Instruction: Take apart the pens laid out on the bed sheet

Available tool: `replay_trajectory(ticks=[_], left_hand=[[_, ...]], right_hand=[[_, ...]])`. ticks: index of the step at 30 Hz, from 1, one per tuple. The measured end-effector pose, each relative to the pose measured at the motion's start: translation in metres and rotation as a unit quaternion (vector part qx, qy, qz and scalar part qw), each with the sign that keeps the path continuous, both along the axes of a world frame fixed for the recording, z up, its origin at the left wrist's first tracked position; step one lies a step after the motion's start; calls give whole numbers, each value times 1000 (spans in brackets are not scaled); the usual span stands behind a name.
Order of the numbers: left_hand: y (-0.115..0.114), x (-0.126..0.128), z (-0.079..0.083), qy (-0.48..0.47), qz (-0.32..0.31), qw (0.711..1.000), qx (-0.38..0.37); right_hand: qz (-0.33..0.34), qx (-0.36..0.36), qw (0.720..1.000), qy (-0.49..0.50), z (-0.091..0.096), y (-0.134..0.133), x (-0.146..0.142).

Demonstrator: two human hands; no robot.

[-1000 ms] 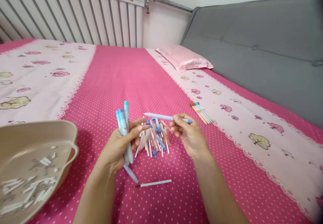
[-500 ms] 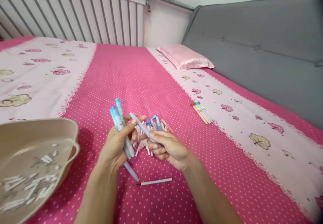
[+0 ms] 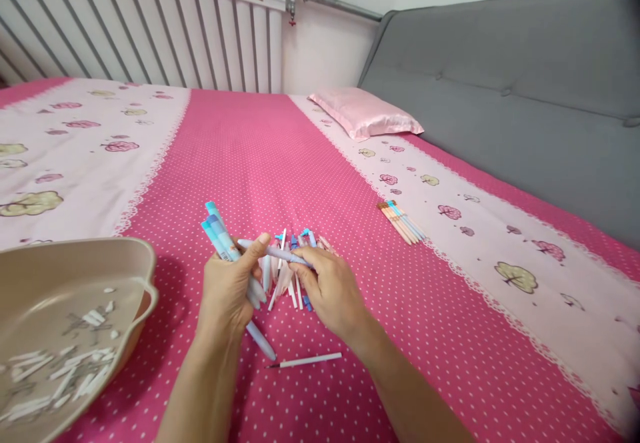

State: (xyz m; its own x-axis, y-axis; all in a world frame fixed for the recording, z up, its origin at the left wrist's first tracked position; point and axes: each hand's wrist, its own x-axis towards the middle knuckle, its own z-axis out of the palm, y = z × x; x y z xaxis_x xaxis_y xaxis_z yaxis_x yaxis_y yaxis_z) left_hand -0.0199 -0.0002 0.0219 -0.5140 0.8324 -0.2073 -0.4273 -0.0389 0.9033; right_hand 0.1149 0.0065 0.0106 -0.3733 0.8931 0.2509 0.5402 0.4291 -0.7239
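My left hand [image 3: 227,286] is closed around several pens with light blue upper ends [image 3: 219,230]. Its thumb also presses on one end of a pale lavender pen barrel [image 3: 275,251]. At the barrel's other end, my right hand [image 3: 327,283] grips it with thumb and fingers. Behind the hands lies a pile of pen parts [image 3: 287,270], white, pink and blue, partly hidden by the fingers. Below my left hand another lavender pen barrel [image 3: 261,342] rests on the bedspread. A white ink refill [image 3: 310,360] with a dark tip lies in front.
At the left stands a beige basin [image 3: 140,256] with small white pieces in it. A row of peach and blue pens [image 3: 401,223] lies to the right on the pink dotted bedspread [image 3: 235,143]. Farther back are a pink pillow [image 3: 365,113] and a grey headboard [image 3: 510,96].
The lavender barrel between my hands has turned flatter. My right hand has rolled over, its back now facing up. The pens in my left hand have shifted slightly left.
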Motion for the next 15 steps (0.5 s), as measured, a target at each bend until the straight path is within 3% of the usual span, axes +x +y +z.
replay_trajectory(ticks=[3,9,15], left_hand=[[-1,-3,1,-25,-44,998,27],[-7,-8,7,-62,-180,979,72],[-3,-7,0,22,-110,991,79]], right_hand=[[-8,-12,1000,19,1,2,2],[40,-115,986,115,0,10,9],[50,-137,980,133,-5,11,9]])
